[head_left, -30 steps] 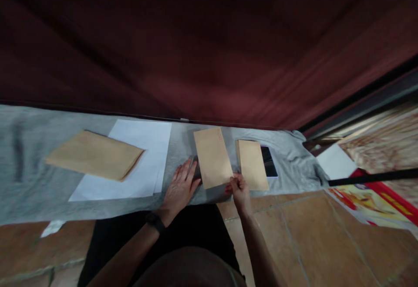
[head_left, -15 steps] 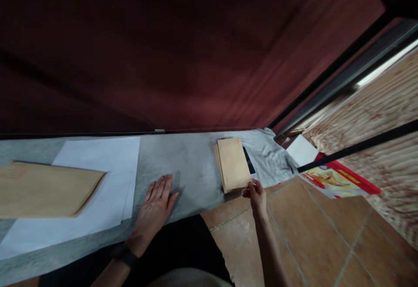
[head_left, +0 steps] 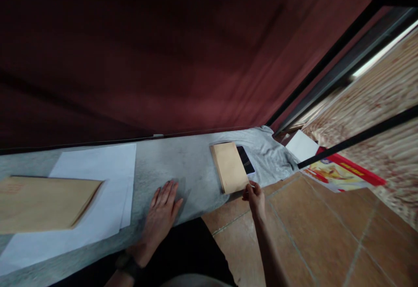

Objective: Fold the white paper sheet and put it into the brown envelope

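Note:
My right hand (head_left: 254, 196) pinches the near corner of a small brown envelope (head_left: 230, 166), which lies on top of a stack of like envelopes on the grey cloth (head_left: 192, 165). A dark phone (head_left: 245, 159) pokes out from under the stack's right side. My left hand (head_left: 161, 215) lies flat on the cloth with fingers stretched out, holding nothing, a dark watch band on its wrist. To the far left, a large brown envelope (head_left: 42, 203) rests on white sheets of paper (head_left: 98, 169).
A dark red curtain (head_left: 163, 60) hangs behind the cloth. Brown floor tiles (head_left: 310, 234) spread to the right. A white sheet (head_left: 301, 146) and a red and yellow printed sheet (head_left: 336, 173) lie by a black bar (head_left: 359, 137) at the right.
My right hand carried the small envelope rightward and set it on the stack over the phone. My left hand stayed flat on the cloth. The view swung to the right.

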Action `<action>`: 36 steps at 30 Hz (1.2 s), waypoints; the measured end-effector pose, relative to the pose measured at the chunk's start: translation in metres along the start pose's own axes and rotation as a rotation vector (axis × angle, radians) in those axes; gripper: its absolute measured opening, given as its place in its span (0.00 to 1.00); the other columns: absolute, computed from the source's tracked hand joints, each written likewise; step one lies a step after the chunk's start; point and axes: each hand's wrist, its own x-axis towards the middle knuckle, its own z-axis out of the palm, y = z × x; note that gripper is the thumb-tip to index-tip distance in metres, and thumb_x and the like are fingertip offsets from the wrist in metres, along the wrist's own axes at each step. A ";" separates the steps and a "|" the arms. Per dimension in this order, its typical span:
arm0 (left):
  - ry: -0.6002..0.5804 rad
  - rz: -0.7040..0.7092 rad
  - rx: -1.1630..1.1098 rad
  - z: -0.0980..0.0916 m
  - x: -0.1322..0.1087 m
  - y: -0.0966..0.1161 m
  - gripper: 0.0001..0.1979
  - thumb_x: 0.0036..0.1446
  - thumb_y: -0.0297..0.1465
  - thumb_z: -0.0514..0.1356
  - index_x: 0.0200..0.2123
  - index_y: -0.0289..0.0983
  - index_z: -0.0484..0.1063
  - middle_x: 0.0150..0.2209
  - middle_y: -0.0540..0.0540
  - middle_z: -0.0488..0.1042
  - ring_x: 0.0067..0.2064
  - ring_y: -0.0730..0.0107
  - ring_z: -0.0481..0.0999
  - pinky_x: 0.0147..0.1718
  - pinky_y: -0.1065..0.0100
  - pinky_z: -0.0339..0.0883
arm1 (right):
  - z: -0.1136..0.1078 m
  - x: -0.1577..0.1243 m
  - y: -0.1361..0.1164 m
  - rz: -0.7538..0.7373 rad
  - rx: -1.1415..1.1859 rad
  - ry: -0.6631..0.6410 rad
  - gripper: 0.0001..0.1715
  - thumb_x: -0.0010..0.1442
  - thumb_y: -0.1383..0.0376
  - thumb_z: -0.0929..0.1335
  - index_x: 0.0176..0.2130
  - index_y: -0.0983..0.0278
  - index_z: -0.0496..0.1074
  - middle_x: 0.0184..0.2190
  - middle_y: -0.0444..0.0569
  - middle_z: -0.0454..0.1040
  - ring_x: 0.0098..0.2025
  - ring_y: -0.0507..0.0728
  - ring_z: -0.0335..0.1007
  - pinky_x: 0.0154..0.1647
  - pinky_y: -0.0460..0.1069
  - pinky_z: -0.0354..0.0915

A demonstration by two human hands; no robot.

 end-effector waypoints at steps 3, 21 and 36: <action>-0.059 0.019 -0.076 0.005 0.007 0.022 0.29 0.72 0.41 0.46 0.70 0.34 0.54 0.67 0.35 0.65 0.68 0.55 0.64 0.65 0.50 0.60 | 0.000 0.000 0.000 -0.003 -0.002 0.000 0.32 0.51 0.43 0.72 0.44 0.64 0.73 0.21 0.41 0.74 0.20 0.53 0.70 0.20 0.46 0.70; -0.178 0.245 -0.258 0.046 0.035 0.130 0.36 0.69 0.36 0.52 0.73 0.34 0.40 0.70 0.32 0.58 0.70 0.52 0.59 0.64 0.49 0.63 | 0.000 0.000 0.001 0.017 -0.050 -0.029 0.38 0.53 0.43 0.69 0.48 0.70 0.79 0.17 0.40 0.69 0.17 0.50 0.62 0.17 0.44 0.60; -0.244 0.242 -0.226 0.044 0.030 0.139 0.35 0.67 0.34 0.56 0.71 0.31 0.47 0.71 0.30 0.55 0.72 0.50 0.54 0.68 0.49 0.54 | -0.010 0.007 0.008 0.019 -0.152 -0.054 0.45 0.53 0.42 0.70 0.55 0.73 0.77 0.20 0.44 0.74 0.17 0.51 0.65 0.18 0.45 0.63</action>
